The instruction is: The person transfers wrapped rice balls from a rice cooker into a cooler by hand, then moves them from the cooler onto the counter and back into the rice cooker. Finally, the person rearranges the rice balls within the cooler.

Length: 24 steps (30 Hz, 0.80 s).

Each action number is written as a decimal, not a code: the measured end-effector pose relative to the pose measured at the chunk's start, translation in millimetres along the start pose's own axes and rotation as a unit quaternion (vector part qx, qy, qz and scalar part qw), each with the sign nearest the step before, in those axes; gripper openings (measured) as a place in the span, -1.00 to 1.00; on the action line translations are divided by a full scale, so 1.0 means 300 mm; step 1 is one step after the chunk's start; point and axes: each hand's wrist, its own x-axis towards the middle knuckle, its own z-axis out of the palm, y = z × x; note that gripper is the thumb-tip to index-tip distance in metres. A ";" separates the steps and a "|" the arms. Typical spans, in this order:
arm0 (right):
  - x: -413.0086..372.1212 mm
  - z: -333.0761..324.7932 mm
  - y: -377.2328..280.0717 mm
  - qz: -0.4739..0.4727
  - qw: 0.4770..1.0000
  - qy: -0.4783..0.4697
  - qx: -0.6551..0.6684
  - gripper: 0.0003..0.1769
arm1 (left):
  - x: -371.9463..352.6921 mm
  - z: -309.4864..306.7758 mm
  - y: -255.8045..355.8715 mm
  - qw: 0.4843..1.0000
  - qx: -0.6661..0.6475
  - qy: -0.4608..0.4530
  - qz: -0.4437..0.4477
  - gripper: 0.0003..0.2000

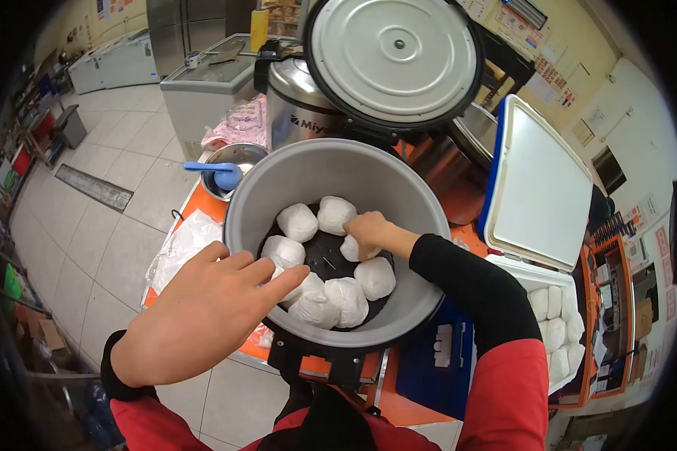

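Inside a large grey cooker pot (338, 161), several rounded white bundles in thin plastic form a ring on a dark bottom. My right hand (370, 231) reaches in over the right side, its fingers closed on one white bundle (352, 248) that they partly cover. Next to it lie another bundle (374, 277) below and one (336, 215) above. My left hand (203, 308) is over the pot's left front rim with its fingers apart, holding nothing. It hides part of the bundles on the left.
On the right, an open cooler (538, 267) holds more white bundles (555, 331), its lid (541, 188) raised. Behind the pot stands a steel Miyako-type cooker (297, 113) beneath a round lid (399, 56). A metal bowl (241, 154) with a blue scoop (226, 175) sits left, above white plastic (188, 244).
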 end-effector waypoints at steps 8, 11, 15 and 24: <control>-0.822 -0.372 0.149 0.056 0.940 0.300 0.152 -0.43 | 0.365 0.217 0.071 0.970 -0.018 -0.232 0.076 -0.75; -1.144 -0.279 0.209 0.139 0.950 0.243 0.137 -0.44 | 0.526 0.525 0.044 0.935 -0.179 -0.292 0.089 -0.56; -1.300 0.069 0.252 0.205 0.967 0.013 0.148 -0.41 | 0.682 0.755 0.065 0.957 -0.103 -0.263 0.059 -0.42; -1.159 0.709 0.216 0.193 0.954 -0.217 0.074 -0.50 | 0.800 0.937 0.008 0.873 -0.355 -0.324 -0.090 -0.52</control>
